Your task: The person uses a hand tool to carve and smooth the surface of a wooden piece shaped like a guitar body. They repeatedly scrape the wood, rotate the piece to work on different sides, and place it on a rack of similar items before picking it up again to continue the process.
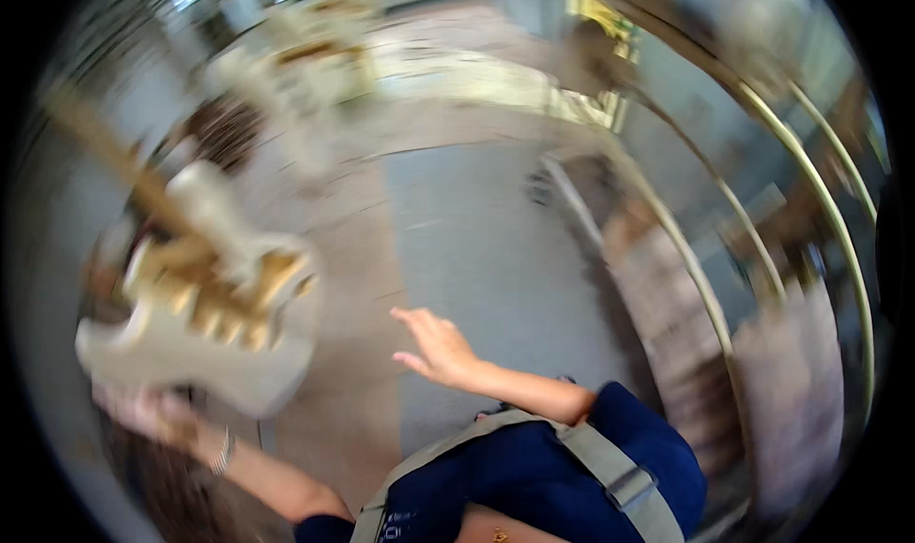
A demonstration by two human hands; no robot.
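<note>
A pale cream electric guitar body (200, 324) with bare wood routed cavities is at the left, blurred by motion. A long wooden strip (143, 181) runs from its cavity side toward the upper left; how they join is smeared. My left hand (157, 414), wearing a bracelet on the wrist, grips the body's near edge, its fingers partly hidden and blurred. In the middle, over the floor, my right hand (438, 346) is open and empty, fingers stretched to the left.
Curved pale rails (820, 200) of a rack rise along the right, beside blurred pinkish-brown panels (667, 300). A grey mat (486, 247) covers the floor ahead. Farther back at the left are more pale shapes on a stand (324, 71) and a dark round object (224, 128).
</note>
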